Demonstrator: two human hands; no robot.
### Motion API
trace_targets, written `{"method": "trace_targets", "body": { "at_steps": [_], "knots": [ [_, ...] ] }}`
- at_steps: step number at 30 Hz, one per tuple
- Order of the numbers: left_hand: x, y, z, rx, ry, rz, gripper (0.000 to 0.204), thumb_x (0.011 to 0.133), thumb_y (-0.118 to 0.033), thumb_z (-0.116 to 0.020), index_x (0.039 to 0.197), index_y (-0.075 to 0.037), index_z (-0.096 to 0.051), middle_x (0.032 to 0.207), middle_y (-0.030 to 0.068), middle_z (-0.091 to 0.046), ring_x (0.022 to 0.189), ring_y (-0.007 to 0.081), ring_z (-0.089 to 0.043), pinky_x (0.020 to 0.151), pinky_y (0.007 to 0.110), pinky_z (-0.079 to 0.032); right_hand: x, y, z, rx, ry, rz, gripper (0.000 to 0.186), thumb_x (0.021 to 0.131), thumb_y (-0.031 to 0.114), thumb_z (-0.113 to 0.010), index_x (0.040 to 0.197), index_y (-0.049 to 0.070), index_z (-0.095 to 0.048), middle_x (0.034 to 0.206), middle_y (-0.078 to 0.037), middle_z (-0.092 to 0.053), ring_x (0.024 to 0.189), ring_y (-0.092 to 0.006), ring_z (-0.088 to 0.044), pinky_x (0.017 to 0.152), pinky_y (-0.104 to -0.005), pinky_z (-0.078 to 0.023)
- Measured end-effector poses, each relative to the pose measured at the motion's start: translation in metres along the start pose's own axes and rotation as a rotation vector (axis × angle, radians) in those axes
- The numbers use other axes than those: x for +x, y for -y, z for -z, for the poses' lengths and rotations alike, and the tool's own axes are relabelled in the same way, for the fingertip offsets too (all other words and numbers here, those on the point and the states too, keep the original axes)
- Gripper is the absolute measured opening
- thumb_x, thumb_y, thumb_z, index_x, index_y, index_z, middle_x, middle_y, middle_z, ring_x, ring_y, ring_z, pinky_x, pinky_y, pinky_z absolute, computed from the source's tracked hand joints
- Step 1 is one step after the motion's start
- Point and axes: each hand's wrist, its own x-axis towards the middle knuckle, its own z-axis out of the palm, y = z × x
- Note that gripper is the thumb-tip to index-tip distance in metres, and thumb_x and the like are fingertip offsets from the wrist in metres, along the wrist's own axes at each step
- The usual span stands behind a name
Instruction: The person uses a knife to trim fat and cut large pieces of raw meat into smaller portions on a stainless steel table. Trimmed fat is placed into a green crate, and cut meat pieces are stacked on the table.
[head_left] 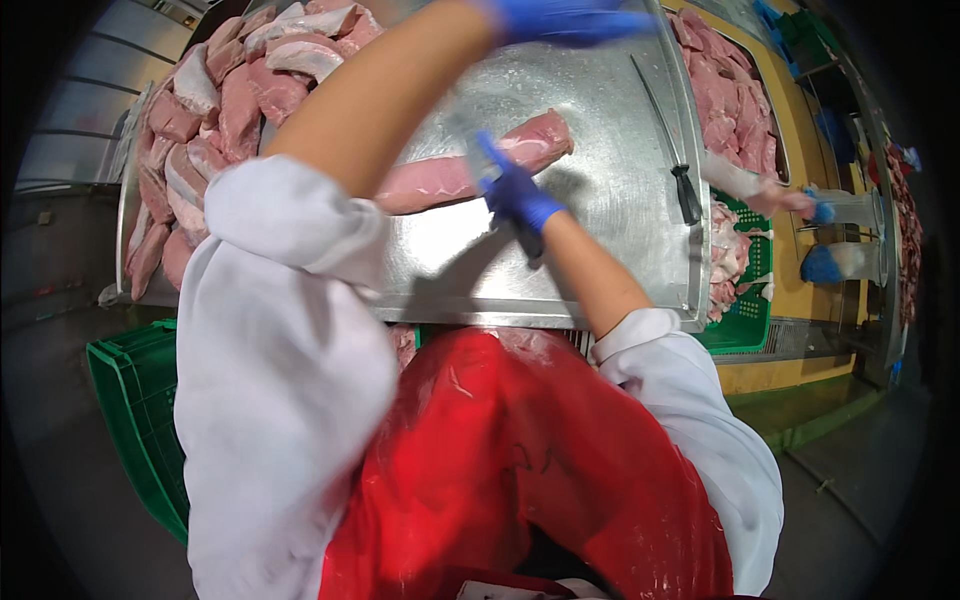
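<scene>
On a steel work surface (620, 110) lies a long pink piece of meat (430, 183), slanting up to the right. My right hand (520, 195), in a blue glove, is closed round a knife (527, 245). Its dark handle end shows below the fist; the blurred blade points up and left over the meat. My left hand (575, 18), also blue-gloved, reaches across the far side of the surface. Its fingers look stretched out to the right, smeared by motion, with nothing visible in them. My left forearm passes above the meat and hides part of its left end.
Many meat pieces (240, 110) are heaped at the left. A sharpening steel (683, 190) with a black handle lies at the right edge. Beyond are a meat tray (725, 90), a green crate (750, 320) of trimmings and a co-worker's blue-gloved hands (822, 264). Another green crate (130, 400) stands lower left.
</scene>
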Motion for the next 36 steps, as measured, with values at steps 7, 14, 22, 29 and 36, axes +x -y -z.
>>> {"method": "trace_targets", "body": {
  "at_steps": [7,14,22,29,36],
  "knots": [
    [-0.360,0.112,-0.115,0.206,0.380,0.973,0.046,0.092,-0.047,-0.059,0.119,-0.011,-0.061,0.123,0.0204,-0.061,0.115,0.0417,-0.058,0.097,0.052,-0.045,0.043,-0.015,0.088,-0.564,-0.163,-0.074,0.070,0.095,0.015,-0.046,0.159,0.027,-0.023,0.136,-0.035,-0.052,0.125,-0.0469,-0.054,0.109,-0.0479,-0.041],
    [-0.393,0.016,-0.177,0.277,-0.180,0.914,0.023,0.093,-0.027,-0.057,0.099,-0.005,-0.060,0.097,0.0200,-0.060,0.090,0.0405,-0.057,0.079,0.052,-0.046,-0.071,0.019,0.063,-0.526,0.024,-0.208,0.074,0.094,0.017,-0.049,0.161,0.028,-0.017,0.093,-0.023,-0.069,0.079,-0.0303,-0.071,0.073,-0.0406,-0.055],
    [-0.403,-0.023,-0.229,-0.109,-0.424,1.035,0.021,0.095,-0.019,-0.052,0.088,0.000,-0.058,0.089,0.0233,-0.058,0.086,0.0421,-0.057,0.077,0.051,-0.046,-0.163,0.083,0.055,0.189,0.214,-0.547,0.081,0.092,-0.002,-0.051,0.162,0.021,-0.018,0.078,-0.008,-0.064,0.056,-0.0115,-0.061,0.050,-0.0266,-0.051],
    [-0.253,-0.009,-0.193,-0.003,-0.166,1.109,0.052,0.080,-0.049,-0.074,0.094,0.001,-0.065,0.096,0.0235,-0.065,0.095,0.0397,-0.065,0.085,0.044,-0.052,-0.178,0.053,0.117,0.131,-0.093,-0.283,0.084,0.090,-0.003,-0.051,0.162,0.020,-0.015,0.084,-0.008,-0.063,0.056,-0.0109,-0.060,0.046,-0.0253,-0.050],
    [-0.268,0.055,-0.207,-0.528,-0.208,1.376,0.025,0.077,-0.019,-0.067,0.082,0.006,-0.070,0.079,0.0176,-0.070,0.072,0.0251,-0.065,0.066,0.037,-0.052,-0.098,0.023,0.058,0.236,-0.192,-0.170,0.082,0.093,0.000,-0.052,0.162,0.025,-0.015,0.092,-0.012,-0.066,0.058,-0.0132,-0.062,0.049,-0.0279,-0.052]
  ]
}}
